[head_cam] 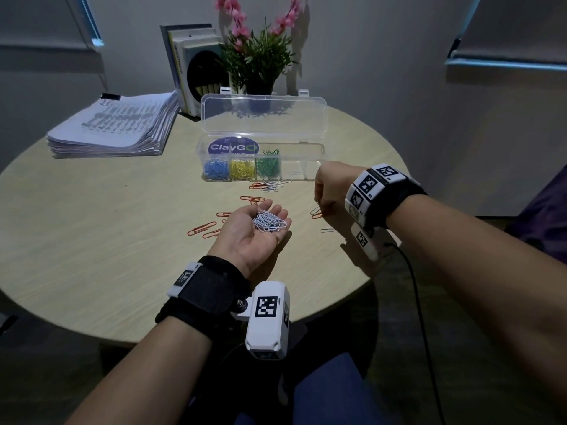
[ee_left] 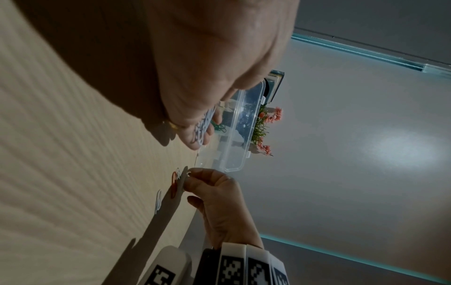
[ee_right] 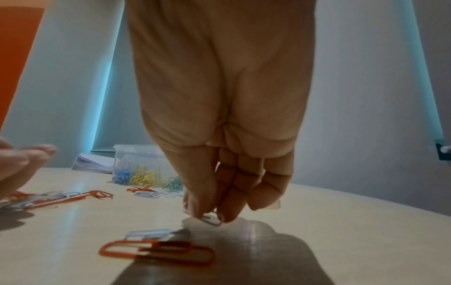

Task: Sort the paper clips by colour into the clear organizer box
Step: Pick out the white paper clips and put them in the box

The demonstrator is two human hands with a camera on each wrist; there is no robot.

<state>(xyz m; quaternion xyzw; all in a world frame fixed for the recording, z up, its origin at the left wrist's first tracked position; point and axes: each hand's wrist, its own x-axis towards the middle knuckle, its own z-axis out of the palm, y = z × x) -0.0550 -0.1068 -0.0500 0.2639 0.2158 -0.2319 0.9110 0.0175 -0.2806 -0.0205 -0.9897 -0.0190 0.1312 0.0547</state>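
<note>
My left hand (head_cam: pixel 242 237) lies palm up over the table, fingers relaxed, carrying a heap of white paper clips (head_cam: pixel 270 222). To its right my right hand (head_cam: pixel 326 191) points down and pinches one white clip (ee_right: pixel 212 219) between thumb and fingertips, just above the tabletop. Below it lie an orange clip (ee_right: pixel 156 250) and another white clip (ee_right: pixel 149 233). The clear organizer box (head_cam: pixel 308 177) stands behind with its lid (head_cam: pixel 264 118) up. It holds blue clips (head_cam: pixel 215 168), yellow clips (head_cam: pixel 242 168) and green clips (head_cam: pixel 268 167) in separate compartments, and one white clip (head_cam: pixel 294 172) in the fourth.
Loose orange clips (head_cam: pixel 202 228) lie left of my left hand, and a mixed white and orange cluster (head_cam: pixel 270 187) lies against the box front. A paper stack (head_cam: pixel 113 127), books (head_cam: pixel 193 65) and a potted plant (head_cam: pixel 257 56) stand at the back of the round table (head_cam: pixel 92 240).
</note>
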